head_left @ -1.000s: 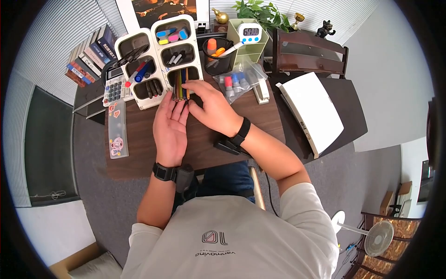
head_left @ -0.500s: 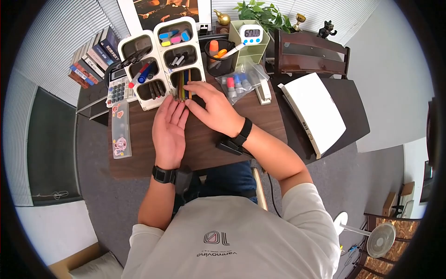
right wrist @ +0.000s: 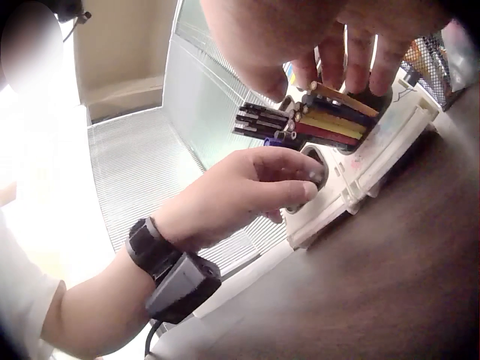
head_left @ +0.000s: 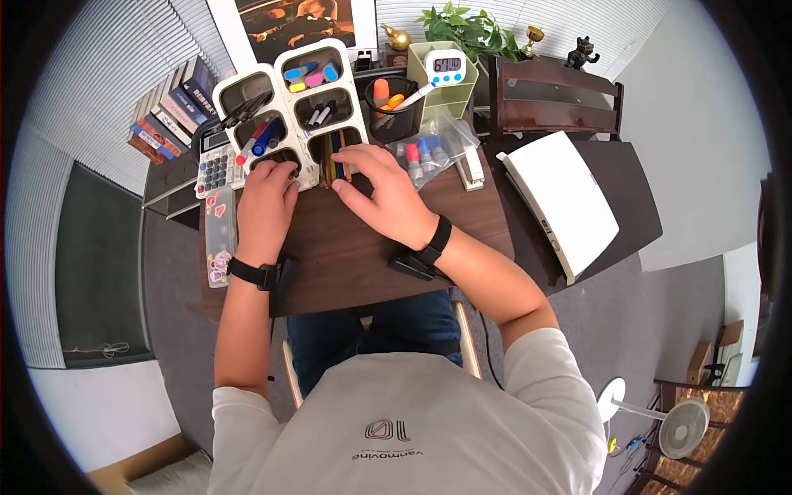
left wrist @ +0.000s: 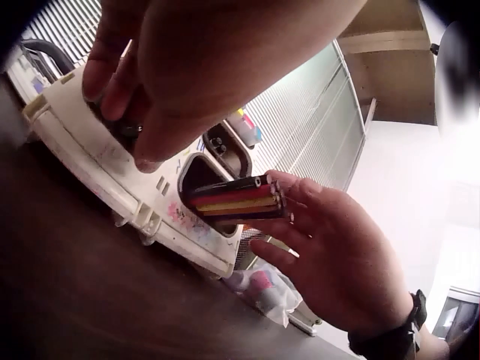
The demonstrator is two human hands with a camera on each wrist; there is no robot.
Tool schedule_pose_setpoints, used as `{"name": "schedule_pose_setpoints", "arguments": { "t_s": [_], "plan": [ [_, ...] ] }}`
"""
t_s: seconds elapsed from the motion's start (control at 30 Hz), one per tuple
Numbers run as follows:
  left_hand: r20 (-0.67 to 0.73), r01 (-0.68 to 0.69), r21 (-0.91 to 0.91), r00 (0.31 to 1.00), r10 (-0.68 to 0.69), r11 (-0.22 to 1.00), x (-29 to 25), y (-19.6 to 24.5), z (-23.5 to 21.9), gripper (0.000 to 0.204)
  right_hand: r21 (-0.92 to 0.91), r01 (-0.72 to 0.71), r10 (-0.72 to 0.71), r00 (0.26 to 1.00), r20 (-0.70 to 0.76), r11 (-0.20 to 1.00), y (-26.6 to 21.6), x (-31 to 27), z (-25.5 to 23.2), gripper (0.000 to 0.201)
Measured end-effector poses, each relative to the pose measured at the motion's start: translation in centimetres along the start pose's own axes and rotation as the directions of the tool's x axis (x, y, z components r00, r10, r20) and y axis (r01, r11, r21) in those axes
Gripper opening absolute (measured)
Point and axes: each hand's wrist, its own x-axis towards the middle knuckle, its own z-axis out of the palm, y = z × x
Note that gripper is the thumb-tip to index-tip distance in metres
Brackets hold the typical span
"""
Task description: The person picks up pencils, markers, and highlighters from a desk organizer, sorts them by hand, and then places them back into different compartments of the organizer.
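Observation:
A white desk organizer (head_left: 286, 111) with several compartments leans at the back of the desk. My left hand (head_left: 266, 210) reaches into its lower-left compartment, fingertips inside the rim; its dark slim pens are mostly hidden, and I cannot tell whether the hand grips one. In the right wrist view the thumb and fingers of that hand stand around the compartment's mouth. My right hand (head_left: 384, 194) is at the lower-right compartment, fairly straight fingers against a bundle of colored pencils (left wrist: 236, 201) that sticks out of it. The thumb stays apart from the bundle.
Highlighters (head_left: 312, 76), short markers (head_left: 320, 113) and a blue marker (head_left: 263, 139) fill other compartments. To the right are a mesh pen cup (head_left: 396, 124), a bag of small bottles (head_left: 429, 153) and a stapler (head_left: 470, 167). A calculator (head_left: 216, 172) and a stickered pencil case (head_left: 220, 235) lie left.
My left hand has left its palm-up place below the colored pencils, turned over and moved left to the lower-left compartment. The right hand has stayed at the pencils.

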Motion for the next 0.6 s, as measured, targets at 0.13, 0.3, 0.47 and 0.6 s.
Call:
{"name": "schedule_pose_setpoints", "arguments": {
  "t_s": [0.13, 0.3, 0.47, 0.6],
  "plan": [
    [-0.01, 0.03, 0.013, 0.999, -0.03, 0.999, 0.3, -0.3, 0.4, 0.026, -0.002, -0.008, 0.008, 1.0, -0.017, 1.0, 0.1, 0.0, 0.0, 0.035],
    [-0.145, 0.112, -0.096, 0.981, -0.125, 0.989, -0.9, -1.0, -0.4, 0.022, 0.038, 0.047, -0.043, 0.995, -0.09, 0.998, -0.4, 0.2, -0.1, 0.029],
    [-0.246, 0.29, -0.565, 0.835, -0.493, 0.773, -7.2, 0.1, -2.0, 0.017, 0.197, 0.241, -0.261, 0.961, 0.085, 0.95, -1.6, -0.7, -0.7, 0.02],
    [0.312, 0.238, -0.949, 0.625, -0.716, -0.206, -10.8, 2.2, -2.0, 0.02, 0.21, 0.236, -0.309, 0.833, 0.459, 0.949, -2.7, -2.0, 1.1, 0.054]
  ]
}}
